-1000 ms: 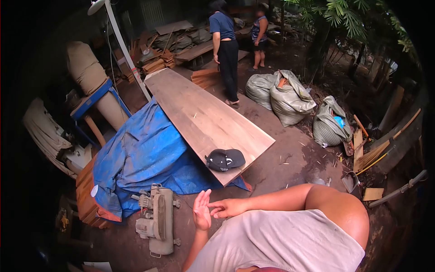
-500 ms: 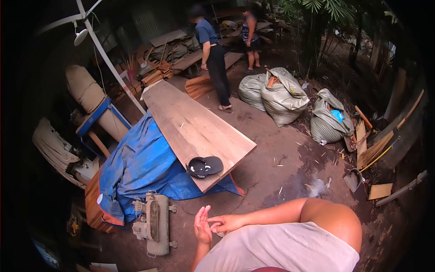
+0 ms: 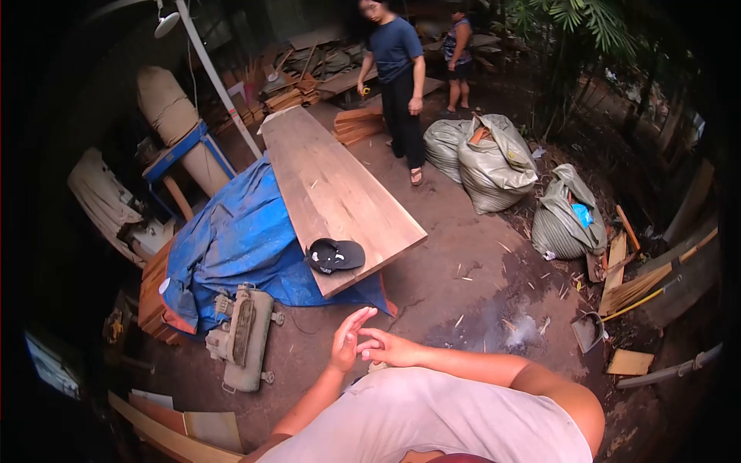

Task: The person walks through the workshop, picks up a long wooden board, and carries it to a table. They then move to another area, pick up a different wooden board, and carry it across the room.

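Observation:
My left hand [image 3: 349, 339] is raised in front of my body, its fingers stretched out and slightly bent. My right hand [image 3: 392, 349] meets it from the side, fingertips at the left palm, fingers partly spread. No object shows in either hand. Ahead of them a long wooden slab [image 3: 340, 185] lies on a pile draped with a blue tarp [image 3: 224, 231]. A black cap [image 3: 335, 255] rests on the slab's near end. To the left of my hands, on the ground, stands a dusty air compressor [image 3: 243, 339].
A person in a blue shirt [image 3: 396, 50] stands beyond the slab, holding a small yellow object [image 3: 364, 91]; another person [image 3: 458, 54] is farther back. Filled sacks [image 3: 494, 174] stand to the right. Boards [image 3: 208, 428] lean at lower left, and a dustpan [image 3: 588, 333] lies at right.
The person in the blue shirt has turned towards me. My view has shifted, and more of my left forearm shows. My hands stay together.

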Demonstrator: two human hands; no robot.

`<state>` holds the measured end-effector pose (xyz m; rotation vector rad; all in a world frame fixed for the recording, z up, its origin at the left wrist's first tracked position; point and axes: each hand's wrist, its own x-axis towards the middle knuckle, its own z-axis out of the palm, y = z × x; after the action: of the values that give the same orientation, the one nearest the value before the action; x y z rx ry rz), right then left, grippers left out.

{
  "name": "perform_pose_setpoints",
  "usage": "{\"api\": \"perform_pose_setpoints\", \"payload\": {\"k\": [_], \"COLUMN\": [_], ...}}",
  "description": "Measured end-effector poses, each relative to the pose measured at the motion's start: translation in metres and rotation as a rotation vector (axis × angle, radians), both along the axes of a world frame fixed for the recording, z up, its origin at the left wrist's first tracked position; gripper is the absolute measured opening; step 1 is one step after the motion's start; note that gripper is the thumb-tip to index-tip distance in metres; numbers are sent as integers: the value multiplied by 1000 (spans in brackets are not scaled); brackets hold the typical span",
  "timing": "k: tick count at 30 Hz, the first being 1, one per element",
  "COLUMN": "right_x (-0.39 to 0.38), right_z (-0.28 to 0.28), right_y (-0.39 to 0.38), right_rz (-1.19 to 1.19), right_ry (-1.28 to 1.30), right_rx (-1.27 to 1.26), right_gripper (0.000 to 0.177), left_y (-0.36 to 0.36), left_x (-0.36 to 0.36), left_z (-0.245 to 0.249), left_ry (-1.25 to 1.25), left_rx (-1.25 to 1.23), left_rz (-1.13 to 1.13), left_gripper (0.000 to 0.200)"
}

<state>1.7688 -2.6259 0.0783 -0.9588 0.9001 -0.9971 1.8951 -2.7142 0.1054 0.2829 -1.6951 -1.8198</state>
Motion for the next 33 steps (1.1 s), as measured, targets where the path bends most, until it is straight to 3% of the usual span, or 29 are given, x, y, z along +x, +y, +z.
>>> {"api": "perform_pose_setpoints", "payload": {"k": [9,15,33], "right_x": [-25,-26,75], "right_z": [9,2,-6], "right_y": [6,-9,-123], "right_rz": [-157,-79,415], "right_ry": [-40,6,76], "right_rx": [28,76,137], "right_gripper": [57,47,43], "left_y": [-11,-30,-77], "left_x": [-32,-29,114], "left_z": [4,-17,-38], "left_ry": [-93,-18,-8], "left_rx": [-75,-42,67], "left_rz": [-135,-194,203], "left_gripper": [82,69,63]}}
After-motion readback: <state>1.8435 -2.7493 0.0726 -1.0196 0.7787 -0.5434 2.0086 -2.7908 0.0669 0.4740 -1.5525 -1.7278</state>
